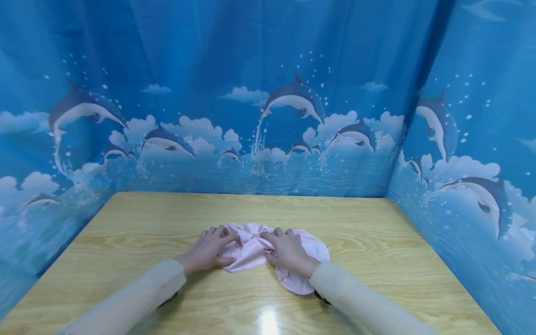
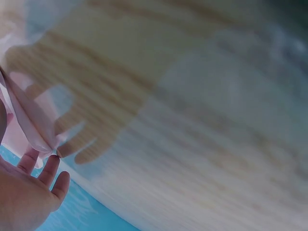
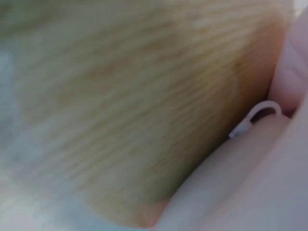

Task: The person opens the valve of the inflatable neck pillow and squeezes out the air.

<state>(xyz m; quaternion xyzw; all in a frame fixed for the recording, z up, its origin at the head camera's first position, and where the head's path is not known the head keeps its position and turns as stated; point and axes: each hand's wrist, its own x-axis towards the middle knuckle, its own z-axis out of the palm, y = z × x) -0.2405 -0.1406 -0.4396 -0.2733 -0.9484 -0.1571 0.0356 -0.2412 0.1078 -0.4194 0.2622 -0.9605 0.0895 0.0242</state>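
A thin pale pink cloth (image 1: 251,258) lies on the wooden table, bunched at its middle with a rounded lobe to each side. My left hand (image 1: 209,249) holds its left end, fingers bent over the far edge and thumb at the near edge. In the left wrist view the ring and little fingers of this hand (image 2: 29,187) show beside a fold of the pink cloth (image 2: 31,115). My right hand (image 1: 289,251) grips the gathered middle, its palm over part of the right lobe. A small pale loop (image 3: 264,108) sticks out from the cloth in the right wrist view.
The light wood-grain table (image 1: 167,209) reaches back to a blue curtain (image 1: 201,70) printed with dolphins and clouds. Another such curtain (image 1: 481,153) hangs along the right side. Pale sleeves (image 1: 138,291) cover both forearms. A bright light reflection shows on the near tabletop.
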